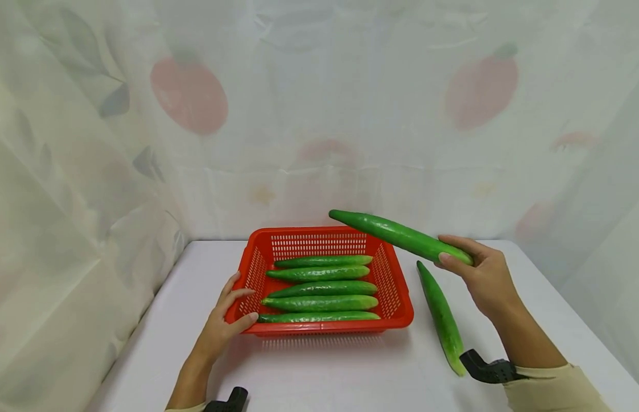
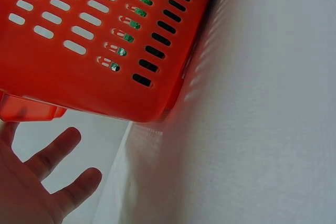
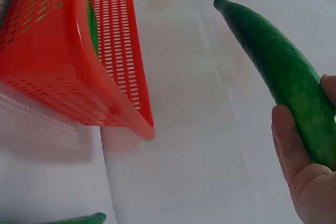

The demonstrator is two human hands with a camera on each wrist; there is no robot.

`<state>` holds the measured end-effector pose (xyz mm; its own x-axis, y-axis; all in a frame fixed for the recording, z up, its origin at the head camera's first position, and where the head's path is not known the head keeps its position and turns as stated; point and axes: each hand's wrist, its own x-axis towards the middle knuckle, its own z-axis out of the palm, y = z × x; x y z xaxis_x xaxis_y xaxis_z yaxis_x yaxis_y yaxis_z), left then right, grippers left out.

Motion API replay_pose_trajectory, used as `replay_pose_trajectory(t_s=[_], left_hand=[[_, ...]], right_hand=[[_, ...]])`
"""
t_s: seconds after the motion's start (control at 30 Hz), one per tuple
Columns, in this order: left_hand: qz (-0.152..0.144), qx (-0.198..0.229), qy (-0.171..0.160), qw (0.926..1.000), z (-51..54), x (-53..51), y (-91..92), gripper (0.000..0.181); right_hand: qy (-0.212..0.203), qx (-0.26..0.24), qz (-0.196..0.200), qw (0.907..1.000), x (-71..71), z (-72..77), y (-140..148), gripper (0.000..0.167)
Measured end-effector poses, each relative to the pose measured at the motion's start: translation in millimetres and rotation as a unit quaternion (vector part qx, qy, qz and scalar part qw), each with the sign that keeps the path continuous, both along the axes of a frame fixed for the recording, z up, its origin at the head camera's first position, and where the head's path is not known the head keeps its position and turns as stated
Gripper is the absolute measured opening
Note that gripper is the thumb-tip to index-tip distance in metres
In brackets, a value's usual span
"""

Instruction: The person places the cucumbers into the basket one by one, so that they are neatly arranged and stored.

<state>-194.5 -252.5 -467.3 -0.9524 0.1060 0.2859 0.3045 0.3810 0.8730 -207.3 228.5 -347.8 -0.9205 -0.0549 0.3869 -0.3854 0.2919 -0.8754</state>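
Note:
My right hand [image 1: 486, 277] grips the pale lower end of a long green cucumber [image 1: 396, 232], held in the air. It tilts up to the left, its dark tip over the back right corner of the red plastic basket [image 1: 329, 327]. In the right wrist view this cucumber [image 3: 278, 61] lies between thumb and fingers, apart from the basket. My left hand [image 1: 221, 323] rests on the basket's left rim, with thumb and a finger over the edge. Two of its fingers [image 2: 79, 190] are spread away from the basket in the left wrist view.
Several cucumbers [image 1: 321, 288] lie side by side across the basket. Another cucumber [image 1: 443, 320] lies on the white table [image 1: 319, 380], right of the basket and below my raised right hand. A pale printed sheet [image 1: 350, 114] hangs behind the table, with another along its left side.

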Motion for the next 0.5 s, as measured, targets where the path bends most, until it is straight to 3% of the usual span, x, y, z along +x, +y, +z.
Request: replay_pose_trajectory(t_s=[0.27, 0.5], left_hand=[[0.005, -0.008, 0.001, 1.0000, 0.5, 0.2, -0.7, 0.042], [0.001, -0.003, 0.000, 1.0000, 1.1, 0.0, 0.0, 0.042]], right_hand=[[-0.016, -0.051, 0.054, 0.9971, -18.3, 4.5, -15.1, 0.036], [-0.054, -0.029, 0.090, 0.9941, -35.3, 5.5, -32.4, 0.041]])
